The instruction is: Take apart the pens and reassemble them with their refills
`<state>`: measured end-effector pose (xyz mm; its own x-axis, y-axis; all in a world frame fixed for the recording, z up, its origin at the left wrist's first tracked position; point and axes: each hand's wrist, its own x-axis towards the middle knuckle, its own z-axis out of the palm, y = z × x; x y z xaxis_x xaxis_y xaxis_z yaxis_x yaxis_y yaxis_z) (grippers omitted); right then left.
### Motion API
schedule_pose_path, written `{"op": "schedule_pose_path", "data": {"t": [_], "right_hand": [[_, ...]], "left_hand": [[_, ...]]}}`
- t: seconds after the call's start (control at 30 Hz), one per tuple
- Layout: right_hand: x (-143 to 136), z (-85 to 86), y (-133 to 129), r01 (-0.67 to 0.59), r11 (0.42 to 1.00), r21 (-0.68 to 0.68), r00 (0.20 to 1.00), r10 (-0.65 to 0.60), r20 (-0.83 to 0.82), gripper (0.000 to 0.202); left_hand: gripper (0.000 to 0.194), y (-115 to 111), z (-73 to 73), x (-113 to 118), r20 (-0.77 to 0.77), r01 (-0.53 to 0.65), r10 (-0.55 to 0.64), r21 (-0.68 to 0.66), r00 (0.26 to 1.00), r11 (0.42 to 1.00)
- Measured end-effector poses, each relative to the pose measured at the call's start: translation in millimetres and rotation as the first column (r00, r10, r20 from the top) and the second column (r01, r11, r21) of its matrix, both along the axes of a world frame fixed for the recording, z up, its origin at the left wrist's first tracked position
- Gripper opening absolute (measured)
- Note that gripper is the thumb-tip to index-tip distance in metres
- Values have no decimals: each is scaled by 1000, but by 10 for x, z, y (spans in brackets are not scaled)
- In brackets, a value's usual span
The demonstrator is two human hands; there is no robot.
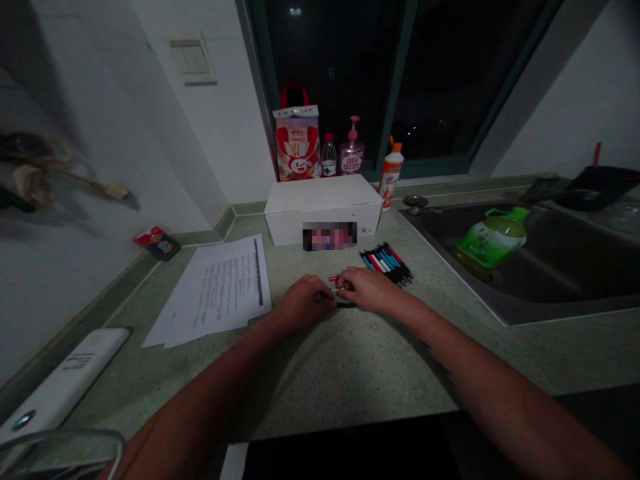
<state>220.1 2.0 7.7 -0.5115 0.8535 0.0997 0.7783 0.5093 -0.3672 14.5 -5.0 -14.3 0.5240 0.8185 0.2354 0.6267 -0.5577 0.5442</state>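
Both hands meet over the green speckled counter [320,373], in front of a white box [320,207]. My left hand [306,300] and my right hand [364,288] have their fingers closed, with a thin white piece [337,290] between their fingertips; it is too small to name. A small red piece [333,279] shows just beyond the fingers, and a dark strip [345,305] lies beneath them. To the right of my right hand is a row of pens [385,261] in black, blue, red and white.
Printed sheets [220,287] lie left of the hands. A sink [550,267] on the right holds a green bottle [495,240]. Behind the box stand a red bag [298,147], a pump bottle [351,157] and an orange-capped bottle [391,173]. A white device [70,373] is at far left.
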Motion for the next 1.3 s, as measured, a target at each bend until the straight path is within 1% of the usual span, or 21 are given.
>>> {"op": "schedule_pose_path", "data": {"t": [0.1,0.17,0.3,0.5,0.6,0.77,0.97,1.07,1.2,1.3], "right_hand": [[-15,-10,-3,3,1000,-6,1000,-3,26,7],[-23,-7,-3,10,1000,-17,999,-10,36,12],[-11,-3,6,15,1000,-4,997,-14,75,14],[38,-32,41,33,999,32,994,-36,106,17],[35,-40,42,28,999,36,995,-32,95,17],[3,-45,33,19,999,51,994,-24,107,16],[-66,-54,9,38,998,49,992,-44,118,16],[-102,-52,-9,40,998,42,994,-44,99,14],[-60,-30,24,39,999,27,999,-40,16,14],[34,-8,88,125,989,77,992,-122,-38,14]], "left_hand": [[7,56,-9,6,27,-113,112,53,993,992],[10,92,-22,20,0,-148,149,58,989,987],[14,117,-37,28,-69,-123,126,42,990,992],[14,99,3,-63,-146,-143,154,81,977,986],[12,87,28,-79,-136,-141,150,70,979,987],[14,42,56,-16,-160,-148,157,70,974,987],[17,32,-19,36,-140,-168,183,112,973,979],[17,32,-54,49,-114,-167,182,131,977,977],[13,28,-46,61,-131,-171,190,143,973,975],[17,38,-22,94,-153,-142,172,188,973,972]]}}
